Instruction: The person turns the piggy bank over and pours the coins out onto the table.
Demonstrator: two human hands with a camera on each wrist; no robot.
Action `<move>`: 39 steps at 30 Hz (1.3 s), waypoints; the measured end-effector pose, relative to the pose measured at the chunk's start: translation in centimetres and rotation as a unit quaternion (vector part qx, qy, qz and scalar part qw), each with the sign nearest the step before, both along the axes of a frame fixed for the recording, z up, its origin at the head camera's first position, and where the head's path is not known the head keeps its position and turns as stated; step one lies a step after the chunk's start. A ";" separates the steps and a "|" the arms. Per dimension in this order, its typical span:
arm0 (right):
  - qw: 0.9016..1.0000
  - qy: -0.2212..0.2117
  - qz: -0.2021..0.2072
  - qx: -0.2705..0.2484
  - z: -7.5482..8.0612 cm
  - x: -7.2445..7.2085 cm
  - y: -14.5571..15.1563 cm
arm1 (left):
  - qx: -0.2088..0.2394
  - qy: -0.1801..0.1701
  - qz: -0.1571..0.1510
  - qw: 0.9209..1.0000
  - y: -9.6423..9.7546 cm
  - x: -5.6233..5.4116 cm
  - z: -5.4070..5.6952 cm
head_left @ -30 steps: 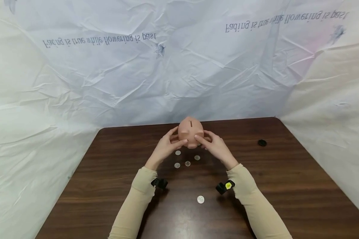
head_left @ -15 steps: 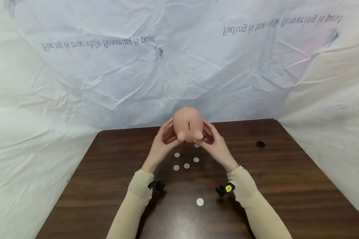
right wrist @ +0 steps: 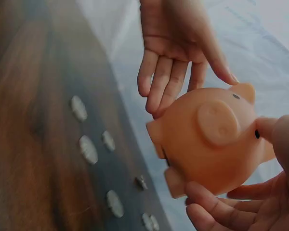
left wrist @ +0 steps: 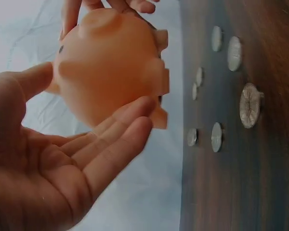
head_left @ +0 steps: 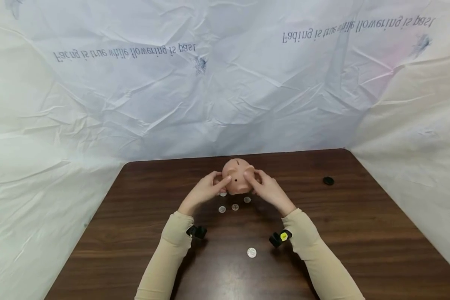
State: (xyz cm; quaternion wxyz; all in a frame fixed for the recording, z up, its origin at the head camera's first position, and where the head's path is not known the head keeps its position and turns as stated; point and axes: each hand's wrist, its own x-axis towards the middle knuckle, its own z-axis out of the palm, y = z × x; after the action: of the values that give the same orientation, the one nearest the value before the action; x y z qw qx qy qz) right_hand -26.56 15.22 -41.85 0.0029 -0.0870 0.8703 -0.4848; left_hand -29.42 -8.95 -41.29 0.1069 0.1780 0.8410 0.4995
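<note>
A pinkish-orange piggy bank [head_left: 239, 177] is held between both hands above the far part of the table. Its coin slot shows on top in the head view, and its snout shows in the right wrist view. The left hand [head_left: 206, 189] grips one flank, thumb near an ear and fingers spread along the side. On the opposite flank the right hand [head_left: 268, 189] grips it the same way. In the left wrist view, the stubby feet [left wrist: 160, 77] stand apart from the tabletop. Several silver coins [head_left: 235, 207] lie on the table below and in front of it.
The dark wood-grain table [head_left: 153, 233] ends at a white printed sheet [head_left: 225, 91] hanging behind. A small black round cap [head_left: 328, 180] lies on the right side. One coin [head_left: 251, 252] lies nearer the front, between the forearms.
The piggy bank rose with its slot tipped toward the head camera, then came back lower with its face forward. Both hands moved with it. A coin seen behind it mid-way is hidden now.
</note>
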 end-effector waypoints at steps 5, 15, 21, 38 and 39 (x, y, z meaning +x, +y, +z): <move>0.996 0.035 0.021 -0.076 0.1 0.2 0.1 | 0.038 0.076 -0.003 0.996 0.1 0.4 0.1; 0.962 0.160 0.098 -0.195 1.8 1.2 -0.1 | 0.186 0.200 -0.094 0.957 -0.7 1.5 2.8; 0.997 0.007 0.021 -0.080 0.4 0.3 0.2 | 0.060 0.047 0.000 0.997 0.0 0.4 0.8; 0.984 0.100 0.082 -0.124 2.5 1.1 1.3 | 0.092 0.143 -0.074 0.983 -0.3 1.5 1.9; 0.990 0.059 0.071 -0.105 2.1 0.9 1.3 | 0.063 0.106 -0.066 0.990 -0.1 1.3 1.4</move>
State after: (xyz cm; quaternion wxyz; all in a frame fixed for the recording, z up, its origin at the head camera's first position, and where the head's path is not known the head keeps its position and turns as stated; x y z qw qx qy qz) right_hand -25.65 16.50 -39.78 -0.0233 -0.1765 0.8049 -0.5661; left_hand -28.16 -9.06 -39.85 0.0388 0.2908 0.8012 0.5215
